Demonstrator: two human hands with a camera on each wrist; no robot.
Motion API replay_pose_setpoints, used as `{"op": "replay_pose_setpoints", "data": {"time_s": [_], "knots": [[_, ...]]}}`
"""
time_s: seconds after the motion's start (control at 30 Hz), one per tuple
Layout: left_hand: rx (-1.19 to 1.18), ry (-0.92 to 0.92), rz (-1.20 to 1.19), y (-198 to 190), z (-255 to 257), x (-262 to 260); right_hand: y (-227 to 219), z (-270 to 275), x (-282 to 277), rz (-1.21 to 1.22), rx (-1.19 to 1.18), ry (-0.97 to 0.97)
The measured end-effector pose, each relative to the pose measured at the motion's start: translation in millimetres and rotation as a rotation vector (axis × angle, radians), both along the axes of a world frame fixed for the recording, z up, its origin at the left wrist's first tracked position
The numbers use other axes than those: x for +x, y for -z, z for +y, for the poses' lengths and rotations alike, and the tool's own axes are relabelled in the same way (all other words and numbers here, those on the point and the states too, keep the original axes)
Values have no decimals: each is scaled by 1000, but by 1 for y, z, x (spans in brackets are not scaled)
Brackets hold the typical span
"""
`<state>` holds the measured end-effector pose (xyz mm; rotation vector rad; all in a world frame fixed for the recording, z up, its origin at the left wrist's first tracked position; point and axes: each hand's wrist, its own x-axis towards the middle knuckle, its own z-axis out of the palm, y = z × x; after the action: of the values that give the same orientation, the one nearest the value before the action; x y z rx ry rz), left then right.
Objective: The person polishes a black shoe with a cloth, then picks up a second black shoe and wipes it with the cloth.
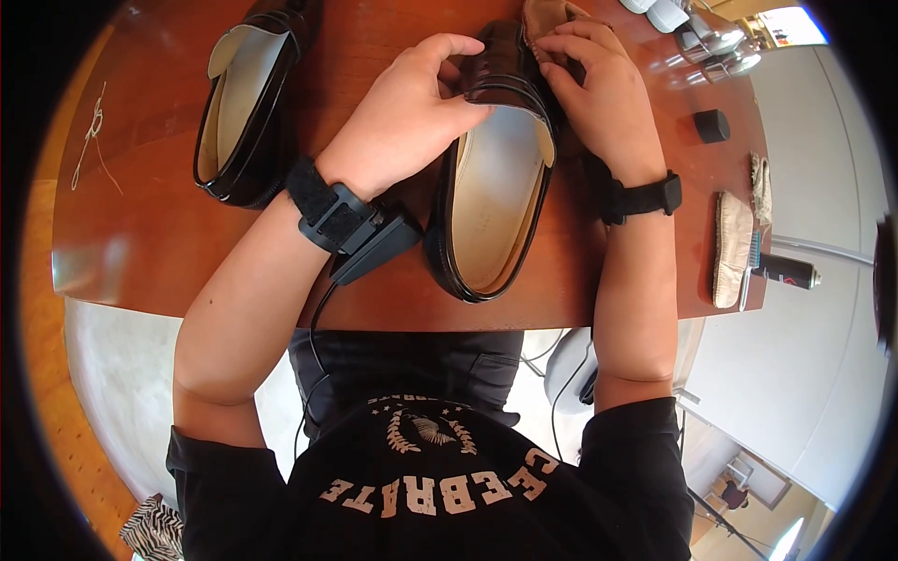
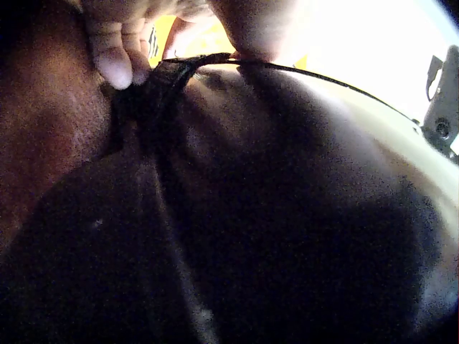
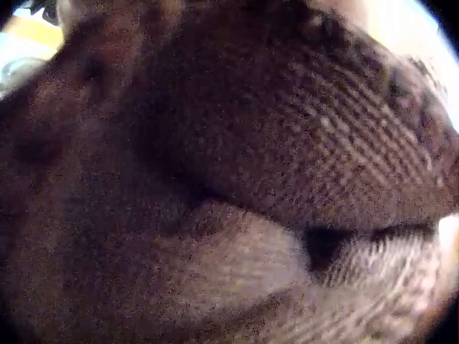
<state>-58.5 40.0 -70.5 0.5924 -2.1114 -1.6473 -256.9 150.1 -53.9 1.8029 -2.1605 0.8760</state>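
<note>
A glossy black loafer with a pale insole lies at the middle of the table, heel toward the person. My left hand grips it across the upper, thumb at the opening's edge and fingers over the far side. In the left wrist view the dark loafer fills most of the picture below the fingertips. My right hand holds a brown cloth beside the toe, its fingers bent over it. That ribbed cloth looms dark and blurred in the right wrist view.
Another black loafer stands to the left, near a thin white string. Along the right lie a black cylinder, a beige pad and a spray can. Shiny metal containers stand at the back right.
</note>
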Motion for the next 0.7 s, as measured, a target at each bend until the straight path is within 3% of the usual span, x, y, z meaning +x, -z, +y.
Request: {"op": "replay_pose_setpoints", "data": {"time_s": [0.17,0.57,0.7], "knots": [[33,15,0,1,-1,-1,-11,8,-1,-66,138,-42],[41,11,8,-1,0,-1,3,3,-1,57,47,-53],[26,21,9,2,-2,-1,-10,8,-1,-47,133,-87]]}}
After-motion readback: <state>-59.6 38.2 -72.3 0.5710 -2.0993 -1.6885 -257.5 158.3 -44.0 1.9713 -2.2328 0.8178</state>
